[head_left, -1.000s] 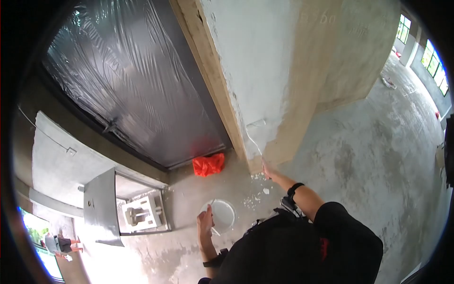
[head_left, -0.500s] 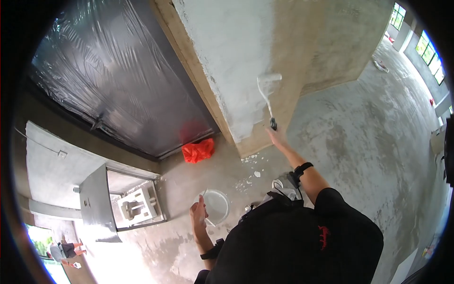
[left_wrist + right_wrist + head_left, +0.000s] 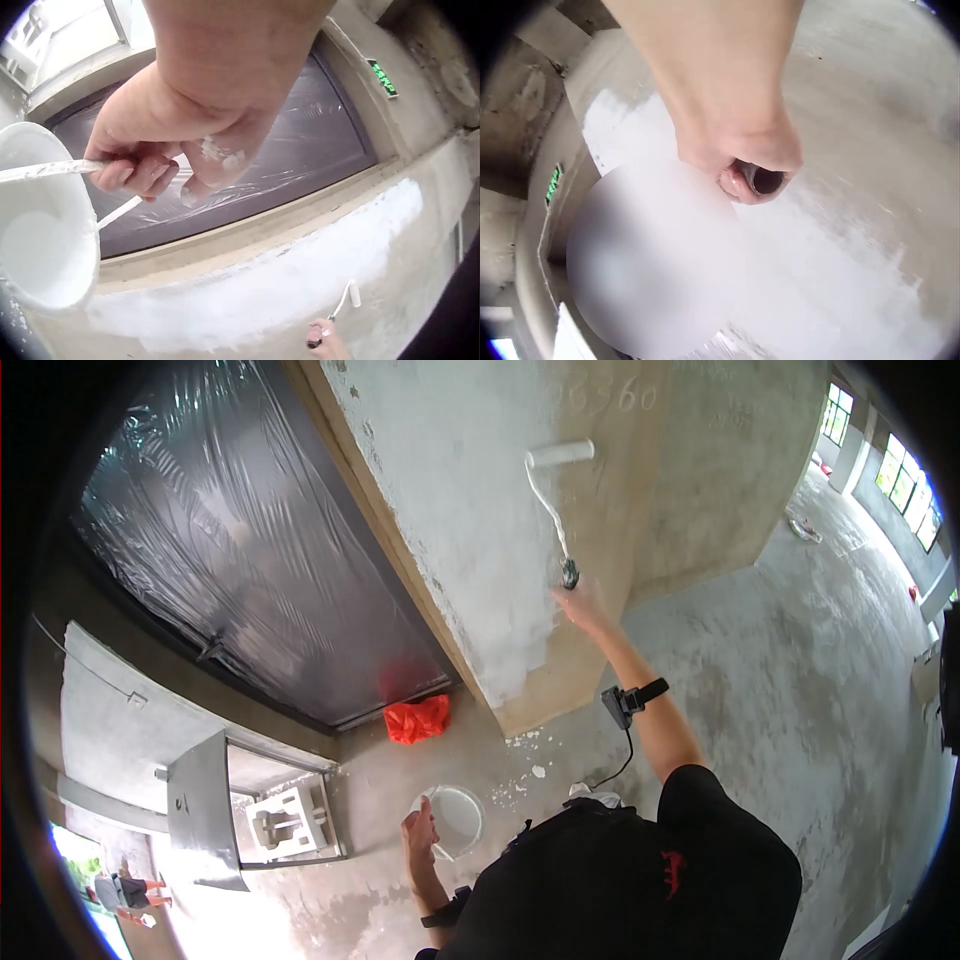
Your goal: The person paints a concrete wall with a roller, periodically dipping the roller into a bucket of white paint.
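In the head view a white paint roller [image 3: 562, 454] lies against the wall at the border of white paint and bare tan surface. My right hand [image 3: 583, 603] grips its dark handle [image 3: 570, 573]; the right wrist view shows the fingers of that hand [image 3: 742, 161] curled round the handle's hollow end [image 3: 768, 181]. Lower down, my left hand [image 3: 420, 834] holds the handle of a white bucket [image 3: 481, 822]. The left wrist view shows the left hand's fingers curled round the bucket's white handle [image 3: 52, 171], with the bucket [image 3: 91, 259] hanging beside it.
A plastic-covered door [image 3: 270, 550] stands left of the painted wall, with a red bag [image 3: 417, 720] at its foot. White flecks [image 3: 538, 771] lie on the floor. At lower left are an open cabinet door [image 3: 205, 810], a white foam piece [image 3: 285, 823] and another person [image 3: 125, 892].
The roller and my right hand have moved up the wall from near its foot, with the arm stretched further out. My left hand still holds the bucket.
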`<move>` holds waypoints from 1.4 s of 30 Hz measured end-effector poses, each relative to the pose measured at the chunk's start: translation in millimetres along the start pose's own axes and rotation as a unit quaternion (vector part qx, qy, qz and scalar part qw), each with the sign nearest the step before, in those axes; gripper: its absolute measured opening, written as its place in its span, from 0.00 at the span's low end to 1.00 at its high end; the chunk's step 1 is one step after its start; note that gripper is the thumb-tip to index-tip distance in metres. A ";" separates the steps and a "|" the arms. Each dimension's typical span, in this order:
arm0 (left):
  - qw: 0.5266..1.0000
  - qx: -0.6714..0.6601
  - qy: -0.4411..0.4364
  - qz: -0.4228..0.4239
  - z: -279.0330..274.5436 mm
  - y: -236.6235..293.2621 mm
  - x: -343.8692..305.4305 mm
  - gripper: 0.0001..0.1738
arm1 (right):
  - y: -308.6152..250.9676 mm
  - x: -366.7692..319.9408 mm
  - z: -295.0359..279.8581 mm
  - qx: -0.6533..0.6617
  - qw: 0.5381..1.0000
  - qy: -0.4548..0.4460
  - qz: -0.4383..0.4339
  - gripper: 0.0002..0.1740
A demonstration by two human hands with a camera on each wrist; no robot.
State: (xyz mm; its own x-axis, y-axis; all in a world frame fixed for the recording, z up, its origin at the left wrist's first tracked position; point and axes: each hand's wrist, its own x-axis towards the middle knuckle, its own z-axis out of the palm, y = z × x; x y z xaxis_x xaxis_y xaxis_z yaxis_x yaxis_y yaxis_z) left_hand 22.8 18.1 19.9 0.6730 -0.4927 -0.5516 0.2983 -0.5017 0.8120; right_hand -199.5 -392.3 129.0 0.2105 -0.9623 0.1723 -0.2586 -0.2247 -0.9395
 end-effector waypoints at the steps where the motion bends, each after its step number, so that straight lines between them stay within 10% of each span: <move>1: 1.000 0.008 -0.001 -0.001 4.1 3.8 0.1 0.26 | -18.0 7.6 -7.3 0.014 1.000 -0.016 -0.005 0.15; 29: 0.998 0.062 0.001 0.019 27.1 -10.0 86.5 0.25 | -411.3 161.3 -78.4 0.039 0.955 -0.009 -0.294 0.11; 42: 0.944 0.205 -0.057 0.252 25.6 -22.8 118.4 0.19 | -256.3 130.7 -40.3 -0.001 0.990 -0.013 -0.142 0.07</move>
State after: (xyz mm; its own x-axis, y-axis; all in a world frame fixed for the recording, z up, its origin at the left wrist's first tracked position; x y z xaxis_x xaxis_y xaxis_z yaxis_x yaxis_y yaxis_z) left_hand 78.3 -47.0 -68.8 0.5753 -0.8037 -0.1519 -0.3421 -0.4051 0.8479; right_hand -143.7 -466.7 404.2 0.2995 -0.8563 0.4207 -0.1883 -0.4854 -0.8538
